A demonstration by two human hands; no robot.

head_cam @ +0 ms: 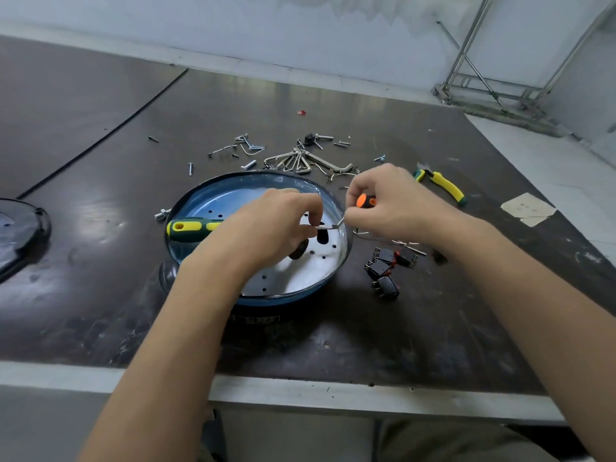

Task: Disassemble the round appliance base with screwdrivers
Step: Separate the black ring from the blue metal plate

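Observation:
The round appliance base (206,200), a blue-rimmed shallow dish with a shiny perforated metal floor, sits in the middle of the dark table. Over its centre, my left hand (270,228) pinches a small thin metal piece (325,226). My right hand (393,205) grips a small orange-handled screwdriver (365,201) whose tip meets that metal piece above the dish's right side. A green-and-yellow-handled screwdriver (191,228) lies inside the base at its left, its shaft hidden under my left hand.
Loose screws, hex keys (293,161) and wire clips lie scattered behind the base. Yellow-handled pliers (443,185) lie at the right, several black switches (386,268) just right of the base, a black round cover (20,235) at the far left, a paper scrap (528,208) far right.

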